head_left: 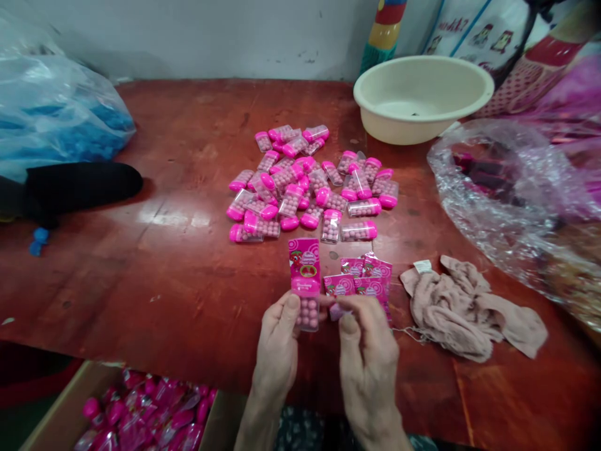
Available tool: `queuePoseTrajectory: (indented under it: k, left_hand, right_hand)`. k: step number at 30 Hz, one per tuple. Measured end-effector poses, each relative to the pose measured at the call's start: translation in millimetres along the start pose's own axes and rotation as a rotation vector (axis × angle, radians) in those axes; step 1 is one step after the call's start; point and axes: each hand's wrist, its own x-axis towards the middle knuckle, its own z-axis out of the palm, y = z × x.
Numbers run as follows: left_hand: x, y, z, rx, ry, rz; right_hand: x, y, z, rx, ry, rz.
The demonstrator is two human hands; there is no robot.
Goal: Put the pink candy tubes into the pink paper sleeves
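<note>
At lower centre, left hand (277, 347) pinches a candy tube (308, 313); right hand (370, 347) half-curled, grip unclear.
A slack pinch could drop the tube.

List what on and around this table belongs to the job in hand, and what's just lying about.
Likely part of the job:
candy container with pink label, in the left hand
loose pink labels by the right hand
pile of pink-capped containers
cardboard box of pink items

Apparently just lying about:
cream basin
crumpled cloth
black object on the left
bag with blue contents
</note>
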Motion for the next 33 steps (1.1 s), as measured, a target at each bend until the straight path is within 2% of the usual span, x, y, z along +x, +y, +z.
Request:
queuePoseTrajectory:
  k: [2,5,7,9,14,16,19,21,24,26,28,30,33]
  left_hand:
    - [-2.4,-0.6,-3.1,0.096,-0.095,-0.053]
    - [-8.3,-1.6,-1.1,0.221,-0.251,-0.107]
    - [-11.3,-1.1,1.5,0.296,-0.307,-0.083]
    - [-12.6,-0.3,3.0,0.348,-0.342,-0.074]
    - [-11.8,-1.7,1.9,0.353,-0.304,-0.105]
    - [-11.1,-1.1,1.7,0.374,-0.303,-0.096]
    - [-10.2,3.4,2.8,0.439,-0.366,-0.096]
    - [-10.5,6.8,4.2,0.47,-0.434,-0.119]
    - [-13.1,8.2,7.4,0.532,-0.449,-0.124]
    - [-15.7,6.3,10.0,0.594,-0.382,-0.085]
    - [-17.6,3.6,12.3,0.625,-0.291,-0.034]
    - [-17.5,1.1,13.7,0.594,-0.248,-0.028]
    - [-15.2,-2.1,12.7,0.457,-0.364,-0.13]
  right_hand:
    - [9.3,-0.9,-8.3,0.065,-0.037,0.026]
    - [17.5,-1.1,-10.7,0.306,-0.184,0.242]
    - [17.2,-0.2,-6.7,0.431,-0.154,0.379]
    - [13.5,1.1,-1.7,0.508,-0.103,0.449]
    - [8.8,5.0,-0.4,0.458,-0.066,0.467]
    - [13.6,6.2,-5.8,0.455,-0.106,0.472]
    - [22.3,6.4,-14.8,0.563,-0.227,0.502]
    - [24.2,4.7,-17.4,0.585,-0.255,0.515]
    - [20.7,0.8,-15.4,0.343,-0.136,0.489]
    - [18.3,-1.0,-13.2,0.142,-0.047,0.442]
    - [18.4,-1.0,-13.1,0.074,-0.019,0.401]
    - [20.7,0.4,-15.3,0.193,-0.083,0.424]
    - [22.5,2.6,-17.6,0.475,-0.278,0.556]
